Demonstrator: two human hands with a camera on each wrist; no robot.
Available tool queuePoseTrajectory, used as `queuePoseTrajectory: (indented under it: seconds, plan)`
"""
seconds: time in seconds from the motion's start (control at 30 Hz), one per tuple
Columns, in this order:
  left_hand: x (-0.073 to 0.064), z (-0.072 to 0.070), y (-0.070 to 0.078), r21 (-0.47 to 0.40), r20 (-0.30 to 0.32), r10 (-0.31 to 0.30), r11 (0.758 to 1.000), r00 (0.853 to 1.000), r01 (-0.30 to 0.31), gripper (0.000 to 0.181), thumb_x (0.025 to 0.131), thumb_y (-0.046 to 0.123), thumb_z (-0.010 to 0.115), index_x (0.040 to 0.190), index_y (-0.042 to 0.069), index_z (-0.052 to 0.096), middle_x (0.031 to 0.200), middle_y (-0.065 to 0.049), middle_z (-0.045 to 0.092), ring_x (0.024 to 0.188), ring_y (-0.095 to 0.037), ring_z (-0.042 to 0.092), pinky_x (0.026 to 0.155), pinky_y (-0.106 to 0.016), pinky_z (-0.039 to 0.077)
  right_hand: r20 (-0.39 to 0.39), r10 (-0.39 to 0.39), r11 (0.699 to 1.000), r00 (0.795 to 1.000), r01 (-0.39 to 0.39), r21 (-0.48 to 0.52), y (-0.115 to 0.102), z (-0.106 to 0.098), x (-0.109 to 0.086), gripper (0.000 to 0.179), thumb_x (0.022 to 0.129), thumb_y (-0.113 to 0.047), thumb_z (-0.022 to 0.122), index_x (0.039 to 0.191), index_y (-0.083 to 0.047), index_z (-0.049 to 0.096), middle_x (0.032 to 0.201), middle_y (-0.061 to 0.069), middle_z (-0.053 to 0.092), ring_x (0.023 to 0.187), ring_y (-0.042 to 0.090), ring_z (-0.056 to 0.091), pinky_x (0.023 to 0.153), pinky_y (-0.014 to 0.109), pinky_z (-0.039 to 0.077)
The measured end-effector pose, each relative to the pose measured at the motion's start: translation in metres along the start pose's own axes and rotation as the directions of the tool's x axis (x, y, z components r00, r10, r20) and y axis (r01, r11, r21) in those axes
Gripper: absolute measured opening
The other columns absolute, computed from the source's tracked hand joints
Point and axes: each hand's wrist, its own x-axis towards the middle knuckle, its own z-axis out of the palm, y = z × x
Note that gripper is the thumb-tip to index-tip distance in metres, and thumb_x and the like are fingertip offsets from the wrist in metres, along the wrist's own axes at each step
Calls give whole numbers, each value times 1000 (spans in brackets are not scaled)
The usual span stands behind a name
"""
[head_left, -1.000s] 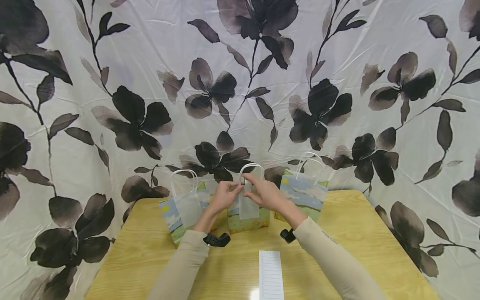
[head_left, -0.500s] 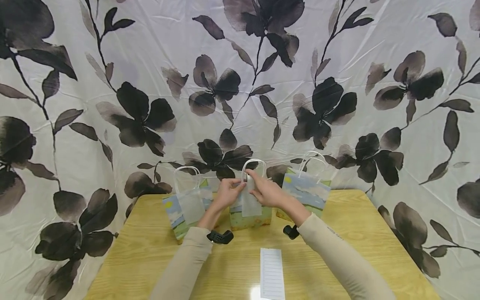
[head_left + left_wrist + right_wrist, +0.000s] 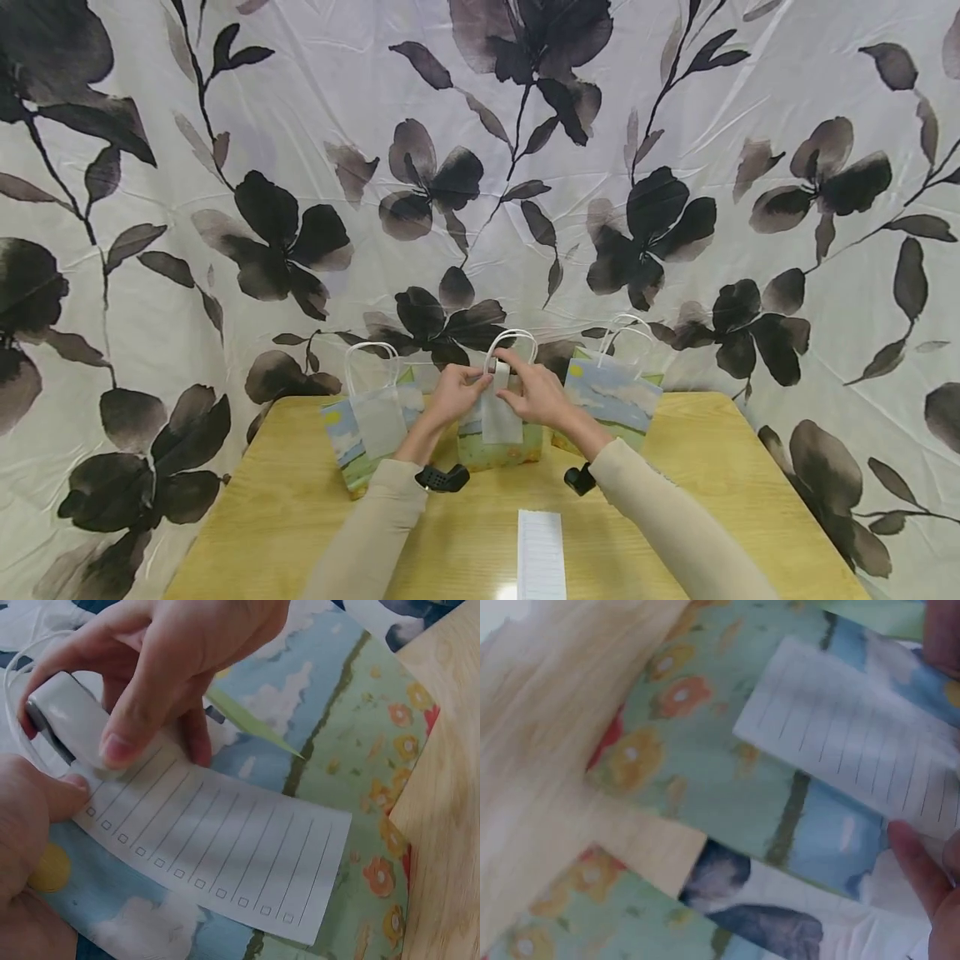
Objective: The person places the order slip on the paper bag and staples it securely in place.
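Note:
A small white stapler (image 3: 75, 720) with a dark underside is gripped by my right hand (image 3: 538, 396). In the left wrist view it overlaps the top end of a lined paper slip with checkboxes (image 3: 217, 840). The slip hangs down the front of the middle paper bag (image 3: 498, 455), printed with sky, grass and flowers. My left hand (image 3: 453, 393) pinches the slip's upper corner at the bag's top, its thumb just beside the stapler. White handles (image 3: 513, 335) rise behind both hands. The right wrist view shows the slip's lower part against the bag; the stapler is out of that frame.
Similar bags flank the middle one: a left bag (image 3: 341, 442) with a white slip (image 3: 378, 423) on its front, and a right bag (image 3: 611, 396). Another lined slip (image 3: 541, 554) lies near the front of the wooden table (image 3: 675, 500). A floral cloth (image 3: 480, 167) hangs behind.
Both hands stay at the middle bag's top edge. The head view shifts slightly, and the stapler's white top shows more between the hands now. The bags keep their places.

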Motion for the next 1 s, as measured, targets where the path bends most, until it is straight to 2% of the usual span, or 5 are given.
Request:
queuePoseTrajectory:
  seconds: [0.13, 0.63, 0.7, 0.83, 1.0]
  plan:
    - [-5, 3, -5, 3, -10, 26, 1000, 1000, -26, 21, 94, 9, 65, 112, 1, 72, 106, -14, 70, 69, -8, 57, 60, -26, 44, 14, -6, 1000, 1000, 6, 24, 3, 3, -4, 61, 89, -18, 74, 142, -19, 44, 47, -10, 45, 37, 1, 40, 36, 24, 31]
    - [-13, 7, -9, -24, -55, 18, 1000, 998, -19, 21, 95, 11, 64, 112, 4, 73, 111, -13, 69, 104, -26, 64, 81, -42, 52, 108, 24, 994, 994, -35, 101, 2, -4, 3, 64, 88, -15, 75, 145, -15, 45, 47, -7, 51, 36, 5, 43, 42, 25, 38]
    - [-17, 7, -9, -20, -56, -8, 1000, 998, 7, 21, 95, 11, 65, 112, 4, 73, 111, -12, 69, 102, -23, 64, 79, -39, 52, 134, 14, 988, 991, -35, 152, 2, -2, 3, 65, 87, -13, 75, 145, -13, 44, 66, 1, 66, 48, 7, 57, 50, 25, 46]
    - [-17, 4, -7, -8, -20, -41, 999, 999, 41, 25, 95, 16, 65, 117, 6, 72, 84, -15, 70, 60, -10, 56, 56, -29, 45, 170, 11, 969, 985, -52, 243, 4, -7, 5, 68, 87, -6, 74, 146, -7, 39, 115, 15, 67, 83, 19, 70, 70, 30, 54]
    - [-7, 2, -4, -29, 24, -37, 999, 999, 37, 38, 89, 32, 73, 119, 8, 71, 71, -12, 66, 35, -9, 21, 41, -27, 30, 192, 80, 951, 978, -132, 279, 6, -14, 10, 70, 89, -8, 73, 145, -4, 31, 107, 13, 69, 60, 24, 65, 61, 32, 51]
